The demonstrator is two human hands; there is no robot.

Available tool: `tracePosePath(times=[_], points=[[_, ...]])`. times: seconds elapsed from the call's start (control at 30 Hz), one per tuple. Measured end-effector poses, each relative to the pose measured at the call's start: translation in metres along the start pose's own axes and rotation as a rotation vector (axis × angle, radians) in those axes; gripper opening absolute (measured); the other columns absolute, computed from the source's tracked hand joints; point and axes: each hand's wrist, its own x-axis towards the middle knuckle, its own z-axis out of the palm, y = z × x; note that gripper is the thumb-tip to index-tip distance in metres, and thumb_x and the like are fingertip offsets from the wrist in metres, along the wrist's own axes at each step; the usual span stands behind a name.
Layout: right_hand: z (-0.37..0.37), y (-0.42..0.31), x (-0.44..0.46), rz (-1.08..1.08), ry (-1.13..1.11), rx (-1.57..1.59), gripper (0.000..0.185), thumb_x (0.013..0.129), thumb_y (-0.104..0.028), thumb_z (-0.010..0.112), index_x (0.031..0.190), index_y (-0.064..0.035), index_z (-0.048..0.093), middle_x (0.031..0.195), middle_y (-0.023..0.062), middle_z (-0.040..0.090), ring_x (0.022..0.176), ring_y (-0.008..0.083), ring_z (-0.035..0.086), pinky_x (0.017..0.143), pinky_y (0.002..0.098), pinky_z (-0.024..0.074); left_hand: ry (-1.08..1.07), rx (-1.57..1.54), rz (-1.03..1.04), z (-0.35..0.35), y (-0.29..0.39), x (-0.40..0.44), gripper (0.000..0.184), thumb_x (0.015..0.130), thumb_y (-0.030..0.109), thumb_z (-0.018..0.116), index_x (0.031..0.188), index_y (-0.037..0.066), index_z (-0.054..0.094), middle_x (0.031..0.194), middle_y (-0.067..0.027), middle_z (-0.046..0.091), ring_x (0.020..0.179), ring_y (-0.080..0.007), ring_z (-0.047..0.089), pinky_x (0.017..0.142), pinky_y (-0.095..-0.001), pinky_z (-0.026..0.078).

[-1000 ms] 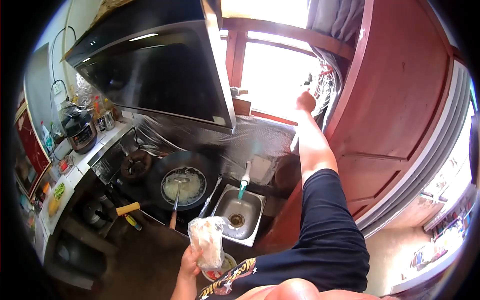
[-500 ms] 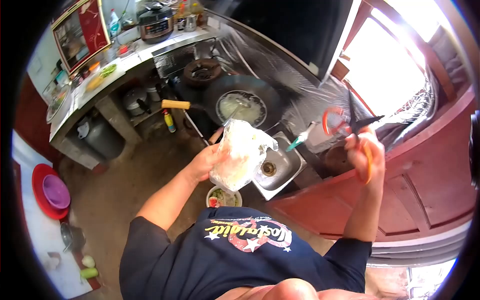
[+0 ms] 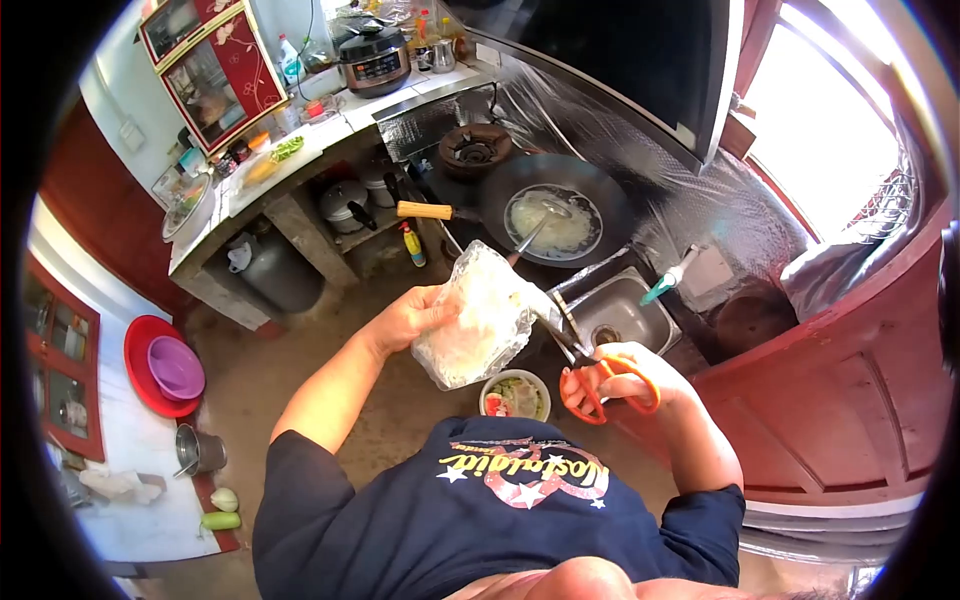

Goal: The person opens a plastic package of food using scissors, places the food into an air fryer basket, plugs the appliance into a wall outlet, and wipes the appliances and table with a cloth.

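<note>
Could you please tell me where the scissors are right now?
In the head view, the orange-handled scissors are right of centre, in the right grip, by the plastic bag in the left grip.

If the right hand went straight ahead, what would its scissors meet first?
Most likely the plastic bag in the left hand: the scissors in the right hand point at its edge, though depth makes any gap hard to judge.

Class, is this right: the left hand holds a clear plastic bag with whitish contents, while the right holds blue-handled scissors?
Not quite: the head view shows orange-handled scissors, not blue-handled ones, in the right hand. The left hand does hold the clear plastic bag with whitish contents.
</note>
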Motion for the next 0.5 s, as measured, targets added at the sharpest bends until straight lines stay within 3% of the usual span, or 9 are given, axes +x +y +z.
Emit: tracePosePath(times=[0.2, 0.27, 0.3, 0.43, 0.5], points=[[-0.012, 0.008, 0.03, 0.052, -0.148, -0.094, 0.018, 0.068, -0.002, 0.054, 0.084, 0.0064, 0.057, 0.091, 0.0216, 0.061, 0.082, 0.0281, 0.062, 0.072, 0.0358, 0.0508, 0.037, 0.02, -0.03, 0.009, 0.002, -0.013, 0.033, 0.086, 0.018, 0.058, 0.113, -0.001, 0.055, 0.101, -0.0039, 0.061, 0.09, -0.0117, 0.058, 0.084, -0.0274, 0.044], [-0.016, 0.009, 0.038, -0.034, -0.186, -0.123, 0.017, 0.068, -0.002, 0.054, 0.083, 0.0061, 0.056, 0.093, 0.0218, 0.061, 0.081, 0.0279, 0.062, 0.073, 0.0362, 0.0511, -0.003, 0.037, -0.054, 0.013, 0.001, -0.014, 0.032, 0.086, 0.018, 0.058, 0.113, -0.001, 0.055, 0.101, -0.0036, 0.061, 0.091, -0.0113, 0.057, 0.084, -0.0272, 0.044], [-0.02, 0.013, 0.043, -0.056, -0.199, -0.08, 0.016, 0.068, -0.007, 0.057, 0.081, 0.0031, 0.057, 0.089, 0.0167, 0.062, 0.084, 0.0229, 0.062, 0.067, 0.0311, 0.05, -0.002, 0.037, -0.055, 0.015, -0.002, -0.014, 0.032, 0.086, 0.018, 0.058, 0.113, -0.001, 0.055, 0.101, -0.0036, 0.061, 0.091, -0.0113, 0.057, 0.084, -0.0272, 0.044], [-0.028, 0.023, 0.055, -0.044, -0.236, 0.022, 0.02, 0.075, -0.011, 0.062, 0.086, 0.0029, 0.054, 0.089, 0.0176, 0.061, 0.075, 0.023, 0.063, 0.068, 0.0325, 0.0522, -0.057, 0.105, -0.045, 0.022, -0.006, -0.01, 0.029, 0.085, 0.012, 0.059, 0.111, 0.0, 0.056, 0.101, -0.0022, 0.061, 0.093, -0.0099, 0.055, 0.085, -0.0265, 0.043], [-0.03, 0.03, 0.059, -0.149, -0.291, 0.187, 0.024, 0.079, -0.013, 0.061, 0.095, 0.0019, 0.05, 0.089, 0.018, 0.061, 0.071, 0.0232, 0.063, 0.067, 0.0325, 0.0525, -0.098, 0.115, -0.078, 0.022, -0.014, -0.006, 0.027, 0.085, 0.007, 0.059, 0.11, 0.0, 0.056, 0.102, -0.0015, 0.061, 0.094, -0.0087, 0.054, 0.086, -0.0263, 0.042]])
